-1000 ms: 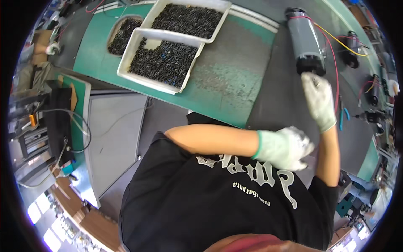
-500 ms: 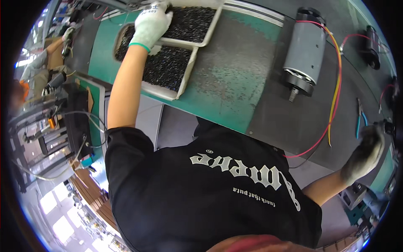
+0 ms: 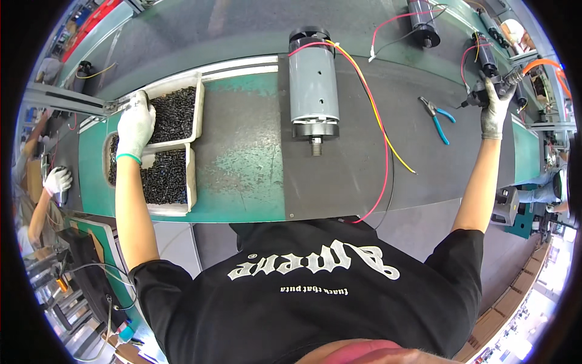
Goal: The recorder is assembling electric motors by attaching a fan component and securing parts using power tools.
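Observation:
At the left, my left hand (image 3: pixel 136 128) in a white glove reaches over two pale trays with small black parts. Its fingers are curled at the far tray's left end; what they hold, if anything, is hidden. The far tray (image 3: pixel 198 112) and near tray (image 3: pixel 191 179) touch each other. Out at the far right, my gloved right hand (image 3: pixel 496 114) is closed around a dark pneumatic screwdriver (image 3: pixel 480 97), its thin bit pointing left. Between the hands a grey cylindrical motor (image 3: pixel 314 88) lies with its threaded shaft toward me. Red, yellow and black wires (image 3: pixel 377 115) trail from it.
Blue-handled pliers (image 3: pixel 439 121) lie between motor and right hand. An orange air hose (image 3: pixel 545 63) runs beside the screwdriver. More motors (image 3: pixel 422 24) lie beyond. A metal frame bar (image 3: pixel 66 100) crosses at far left, where another person's gloved hand (image 3: pixel 59 180) shows.
The view has swung to the right and levelled. My right hand, blurred before, has reached forward and now grips the screwdriver. My left hand stays at the trays.

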A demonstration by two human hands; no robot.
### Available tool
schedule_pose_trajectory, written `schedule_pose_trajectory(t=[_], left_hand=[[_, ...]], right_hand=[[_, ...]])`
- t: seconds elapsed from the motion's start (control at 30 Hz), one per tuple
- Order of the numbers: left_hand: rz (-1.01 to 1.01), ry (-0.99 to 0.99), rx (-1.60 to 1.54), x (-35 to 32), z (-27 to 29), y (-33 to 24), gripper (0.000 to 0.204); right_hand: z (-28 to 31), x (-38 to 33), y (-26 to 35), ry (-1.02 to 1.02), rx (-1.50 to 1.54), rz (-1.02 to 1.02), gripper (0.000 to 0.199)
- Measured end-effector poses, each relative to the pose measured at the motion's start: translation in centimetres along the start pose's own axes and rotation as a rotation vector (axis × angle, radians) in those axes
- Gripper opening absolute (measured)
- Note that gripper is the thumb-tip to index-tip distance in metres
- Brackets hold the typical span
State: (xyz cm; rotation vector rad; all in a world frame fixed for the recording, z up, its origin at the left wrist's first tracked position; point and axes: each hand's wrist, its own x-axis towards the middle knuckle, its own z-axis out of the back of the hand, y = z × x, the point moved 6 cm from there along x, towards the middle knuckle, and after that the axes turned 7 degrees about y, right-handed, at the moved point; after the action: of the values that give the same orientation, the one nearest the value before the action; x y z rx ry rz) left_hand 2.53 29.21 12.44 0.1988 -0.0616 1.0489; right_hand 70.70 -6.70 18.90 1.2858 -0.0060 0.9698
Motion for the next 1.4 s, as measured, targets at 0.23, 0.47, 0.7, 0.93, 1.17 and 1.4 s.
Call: schedule_pose_trajectory(t=[0.23, 0.47, 0.7, 0.93, 1.17, 1.4], left_hand=[[0.129, -0.009, -1.436, -5.8, 5.8, -5.4, 0.016], [-0.186, 0.301, -2.665, -9.9, 7.5, -22.8, 0.027], [-0.444, 0.437, -2.904, -11.1, 6.7, -28.6, 0.028], [-0.235, 0.282, -2.761, -12.2, 6.2, -28.8, 0.033], [-0.009, 0.834, -2.321, -14.8, 4.9, -30.2, 0.030], [0.563, 0.943, -2.644, -15.7, 1.0, -32.9, 0.033]], right_hand=[[-2.4, 0.7, 2.2, 0.422, 0.003, -0.100, 0.036], [-11.2, -7.4, 19.2, 0.432, 1.116, 0.143, 0.040], [-16.1, -11.7, 23.7, 0.414, 1.133, 0.179, 0.033], [-16.8, -11.8, 23.3, 0.602, 1.383, 0.160, 0.028], [-19.9, -14.0, 24.1, 0.755, 1.616, 0.083, 0.026], [-19.5, -14.3, 21.5, 0.679, 1.564, 0.042, 0.023]])
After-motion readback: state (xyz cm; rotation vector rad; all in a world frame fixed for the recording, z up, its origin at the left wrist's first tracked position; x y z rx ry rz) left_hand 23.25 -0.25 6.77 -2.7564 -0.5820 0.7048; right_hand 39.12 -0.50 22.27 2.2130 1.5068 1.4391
